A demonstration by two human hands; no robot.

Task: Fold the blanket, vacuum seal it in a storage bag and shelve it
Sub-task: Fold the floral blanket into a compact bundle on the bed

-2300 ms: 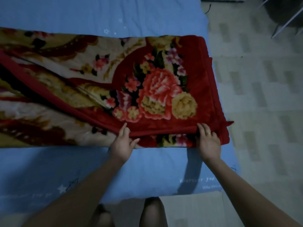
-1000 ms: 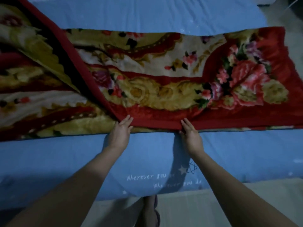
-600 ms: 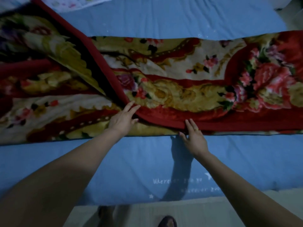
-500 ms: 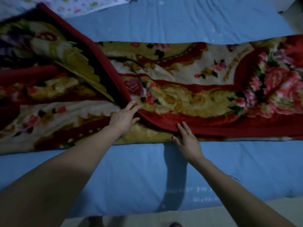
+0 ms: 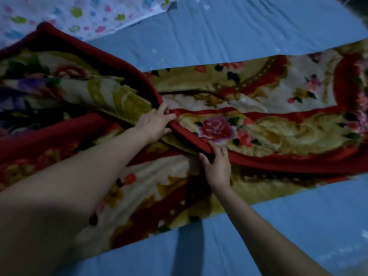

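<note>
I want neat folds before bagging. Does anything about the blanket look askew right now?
Yes. The blanket is unevenly folded: its red edge runs diagonally where the left hand and right hand grip it, and the left part is bunched and lifted rather than flat.

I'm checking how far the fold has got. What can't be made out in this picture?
- Head view: both ends of the blanket run past the frame edges.
- Left hand and right hand: fingertips tucked behind the red edge.
- Flowered sheet, top left: cut off and blurred; whether it is the storage bag is unclear.
</note>
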